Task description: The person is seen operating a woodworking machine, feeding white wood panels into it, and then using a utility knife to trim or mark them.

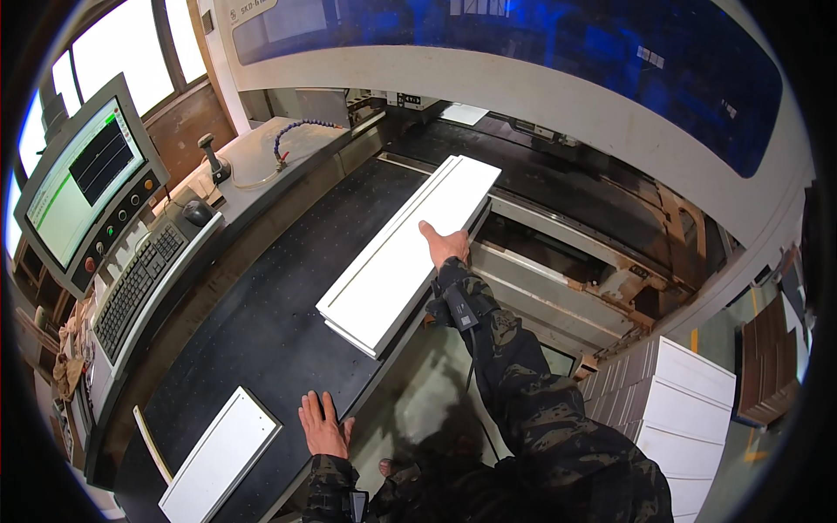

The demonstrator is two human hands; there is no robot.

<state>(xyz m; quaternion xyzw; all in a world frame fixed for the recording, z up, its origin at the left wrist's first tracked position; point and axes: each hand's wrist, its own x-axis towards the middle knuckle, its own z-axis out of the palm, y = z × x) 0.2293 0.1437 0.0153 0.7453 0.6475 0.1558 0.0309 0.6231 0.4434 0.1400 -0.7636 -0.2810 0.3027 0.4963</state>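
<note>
White panels (408, 253), long and grooved and apparently stacked, lie on the black machine bed (253, 322). My right hand (445, 244) grips their near right edge, the thumb across the top and the other fingers mostly hidden past the edge. Lower left, my left hand (324, 427) rests at the bed's near edge, fingers stretched out and holding nothing. Left of it lies a shorter white panel (222, 458) with small holes near one end. A thin pale strip (153, 444) sits beside that panel.
A control screen (85, 185), keyboard (139, 283), mouse (198, 212) and handheld scanner (212, 161) stand at the left. The machine's blue-windowed hood (523, 52) spans the back. Metal rails (549, 270) run right of the bed. Stacked white panels (680, 392) stand lower right.
</note>
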